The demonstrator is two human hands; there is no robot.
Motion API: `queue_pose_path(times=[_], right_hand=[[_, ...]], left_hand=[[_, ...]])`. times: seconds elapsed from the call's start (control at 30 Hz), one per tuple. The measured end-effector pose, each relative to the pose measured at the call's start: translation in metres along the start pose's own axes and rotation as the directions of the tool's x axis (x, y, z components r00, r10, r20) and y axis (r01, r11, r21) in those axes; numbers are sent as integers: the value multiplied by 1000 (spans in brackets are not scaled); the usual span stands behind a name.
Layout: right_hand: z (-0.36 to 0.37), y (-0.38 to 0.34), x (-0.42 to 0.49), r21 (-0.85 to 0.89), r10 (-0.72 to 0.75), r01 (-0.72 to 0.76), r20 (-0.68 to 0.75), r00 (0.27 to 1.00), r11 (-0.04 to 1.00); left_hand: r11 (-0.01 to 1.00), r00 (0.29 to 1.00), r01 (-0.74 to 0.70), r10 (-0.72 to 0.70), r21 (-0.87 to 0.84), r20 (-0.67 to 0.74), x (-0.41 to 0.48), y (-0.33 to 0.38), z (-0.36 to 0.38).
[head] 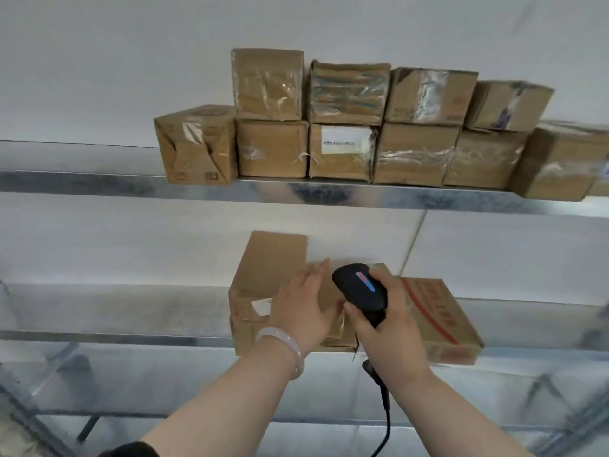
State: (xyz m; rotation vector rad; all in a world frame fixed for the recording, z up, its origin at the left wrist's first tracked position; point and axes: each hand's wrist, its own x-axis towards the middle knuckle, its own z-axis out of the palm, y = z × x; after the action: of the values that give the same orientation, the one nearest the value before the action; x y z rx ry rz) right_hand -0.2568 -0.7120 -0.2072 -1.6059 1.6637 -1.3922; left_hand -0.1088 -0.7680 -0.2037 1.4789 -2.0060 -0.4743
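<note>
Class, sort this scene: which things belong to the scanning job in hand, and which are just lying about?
In the job: left hand, resting on the plain cardboard box; right hand, gripping the black scanner; its cable.
Lying about: red-printed box; stacked boxes on the upper shelf.

Middle shelf [115, 336]: my left hand [301, 311] flat on brown box [263, 275]; my right hand [385, 324] grips black scanner [361, 288]; red-printed box [441, 318] right. Upper shelf [99, 186]: stacked cartons [346, 127].
</note>
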Motion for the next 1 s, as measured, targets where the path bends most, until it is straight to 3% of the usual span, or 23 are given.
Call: queue_pose_path(times=[0.4,0.5,0.7,1.0], right_hand=[[-58,55,-13,-92,255,-288,-264,930,953],[-70,72,-17,-90,302,-336,-267,915,937],[-115,114,7,-94,362,-396,-260,895,913],[-197,173,59,-80,463,-465,-46,885,882]], left_hand=[[974,950,-177,207,-141,236,19,46,81],[973,931,-181,216,-143,294,14,52,102],[982,916,-88,146,-167,374,17,80,153],[956,926,261,-209,-132,314,42,127,235]])
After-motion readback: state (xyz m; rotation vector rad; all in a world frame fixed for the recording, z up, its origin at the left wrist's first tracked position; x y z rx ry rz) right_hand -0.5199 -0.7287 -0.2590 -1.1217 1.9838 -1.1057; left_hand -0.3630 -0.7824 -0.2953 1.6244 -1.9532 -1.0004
